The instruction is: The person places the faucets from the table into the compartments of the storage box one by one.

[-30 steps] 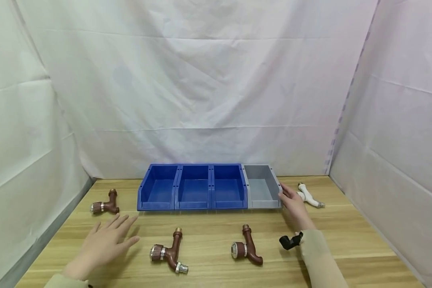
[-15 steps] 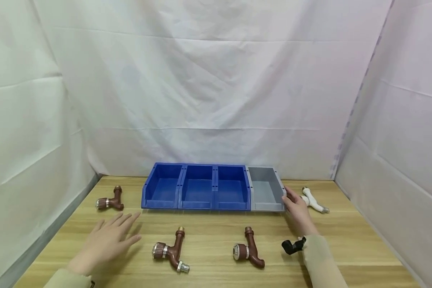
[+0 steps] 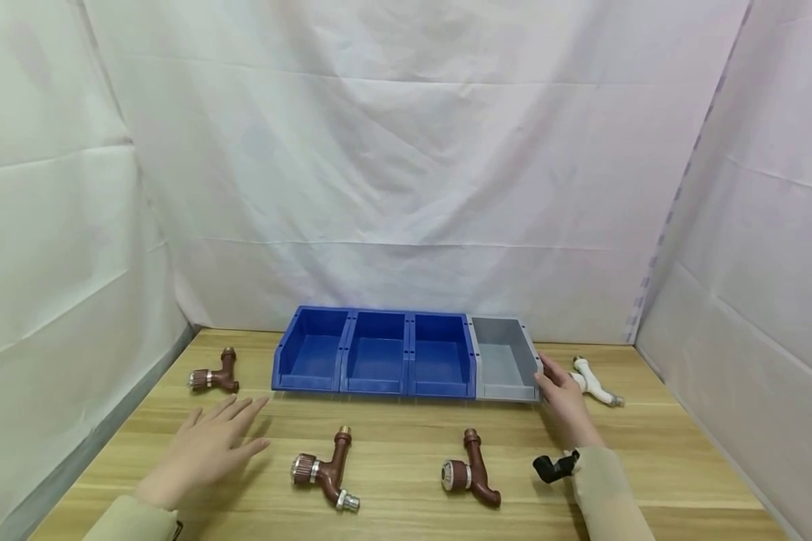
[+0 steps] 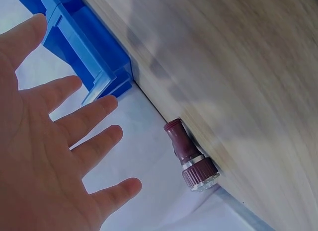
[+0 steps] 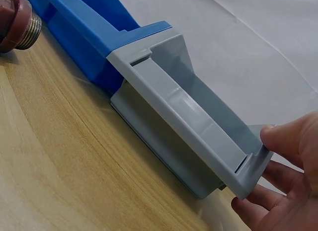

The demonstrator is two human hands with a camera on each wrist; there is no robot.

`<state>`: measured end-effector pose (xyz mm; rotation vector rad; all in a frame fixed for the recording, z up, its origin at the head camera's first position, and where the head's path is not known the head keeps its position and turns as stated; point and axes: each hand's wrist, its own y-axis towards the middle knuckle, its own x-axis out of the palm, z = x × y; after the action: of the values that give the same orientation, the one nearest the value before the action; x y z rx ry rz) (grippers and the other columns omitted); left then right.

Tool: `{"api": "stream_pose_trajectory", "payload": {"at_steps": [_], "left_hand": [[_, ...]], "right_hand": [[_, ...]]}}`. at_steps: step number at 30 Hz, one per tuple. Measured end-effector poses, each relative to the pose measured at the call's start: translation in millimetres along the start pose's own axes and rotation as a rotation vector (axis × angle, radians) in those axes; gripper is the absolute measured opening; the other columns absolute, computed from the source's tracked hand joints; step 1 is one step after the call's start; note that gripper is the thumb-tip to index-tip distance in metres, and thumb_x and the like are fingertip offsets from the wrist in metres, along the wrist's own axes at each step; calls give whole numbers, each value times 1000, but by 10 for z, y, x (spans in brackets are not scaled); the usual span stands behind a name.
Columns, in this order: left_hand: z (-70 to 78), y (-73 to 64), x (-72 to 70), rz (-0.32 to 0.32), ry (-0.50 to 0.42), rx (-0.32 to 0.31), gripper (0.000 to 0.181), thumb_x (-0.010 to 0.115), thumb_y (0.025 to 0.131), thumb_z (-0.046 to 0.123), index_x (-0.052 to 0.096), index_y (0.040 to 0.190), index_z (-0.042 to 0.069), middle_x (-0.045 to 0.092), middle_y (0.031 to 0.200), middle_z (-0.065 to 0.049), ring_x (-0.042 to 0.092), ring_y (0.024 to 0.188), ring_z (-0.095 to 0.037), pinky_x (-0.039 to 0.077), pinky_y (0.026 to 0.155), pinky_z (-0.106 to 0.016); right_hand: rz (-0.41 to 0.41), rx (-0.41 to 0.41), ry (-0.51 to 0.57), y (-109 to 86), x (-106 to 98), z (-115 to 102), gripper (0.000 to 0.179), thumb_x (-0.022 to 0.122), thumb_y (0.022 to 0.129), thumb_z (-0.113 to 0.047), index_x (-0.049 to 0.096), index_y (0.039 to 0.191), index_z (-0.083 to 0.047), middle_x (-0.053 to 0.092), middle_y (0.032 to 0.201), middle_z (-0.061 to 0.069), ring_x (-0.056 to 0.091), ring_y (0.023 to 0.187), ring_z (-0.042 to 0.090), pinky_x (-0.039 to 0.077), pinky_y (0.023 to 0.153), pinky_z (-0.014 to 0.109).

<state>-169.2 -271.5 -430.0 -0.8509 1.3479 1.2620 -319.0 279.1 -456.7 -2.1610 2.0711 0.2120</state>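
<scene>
My right hand (image 3: 567,394) grips the right side wall of the grey bin (image 3: 504,361), thumb at its top edge and fingers outside, as the right wrist view shows. This bin stands in line with three blue bins (image 3: 374,368), against the rightmost of them. My left hand (image 3: 199,454) is held spread above the table, holding nothing. Near its fingertips lies a brown faucet (image 3: 216,376), at the left end of the bins. Two more brown faucets lie in front of the row, one with a metal nozzle (image 3: 328,473), the other plain-spouted (image 3: 474,473).
A white faucet (image 3: 595,383) lies right of my right hand, partly hidden by it. Beside my right cuff is a black elbow-shaped piece (image 3: 551,467), partly covered by the sleeve. White cloth (image 3: 406,165) hangs behind and on both sides of the wooden table (image 3: 392,436).
The head view has shifted and tilted a little, so everything appears slightly farther right. My right hand keeps its hold on the grey bin, and my left hand stays spread.
</scene>
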Motion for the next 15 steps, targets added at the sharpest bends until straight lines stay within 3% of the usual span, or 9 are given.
{"api": "stream_pose_trajectory", "payload": {"at_steps": [15], "left_hand": [[23, 28, -55, 2, 22, 8, 67, 60, 89, 56, 50, 142, 16, 52, 138, -19, 46, 124, -46, 23, 96, -75]], "right_hand": [[24, 6, -33, 15, 13, 15, 55, 43, 105, -19, 21, 155, -10, 20, 158, 14, 23, 142, 27, 26, 111, 41]]}}
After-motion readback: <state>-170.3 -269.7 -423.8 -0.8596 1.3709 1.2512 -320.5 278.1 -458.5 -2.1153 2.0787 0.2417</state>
